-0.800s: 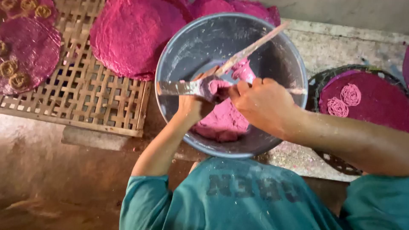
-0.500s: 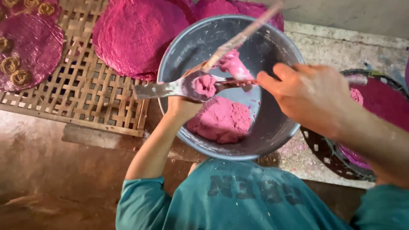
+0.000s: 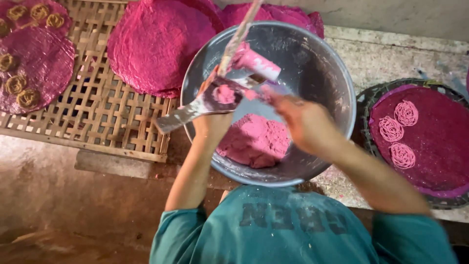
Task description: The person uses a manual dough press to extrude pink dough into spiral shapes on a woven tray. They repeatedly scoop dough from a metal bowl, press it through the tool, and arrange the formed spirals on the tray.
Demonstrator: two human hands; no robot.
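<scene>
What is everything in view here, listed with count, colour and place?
metal bowl: one, grey, centre.
dough lump: one, pink, in the bowl.
press tool: one, metal, dough-smeared, above the bowl.
bamboo rack: one, tan, left.
round mats: several, magenta, on the rack and behind the bowl.
noodle coils: three, pink, on the right tray.
browned coils: several, far left.
left hand: holding the tool.
right hand: blurred, at the tool.

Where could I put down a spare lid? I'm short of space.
Bare patches: the woven bamboo rack below the round pink sheets, and the speckled counter behind the grey metal bowl. The bowl and the dark round tray are crowded.
</scene>
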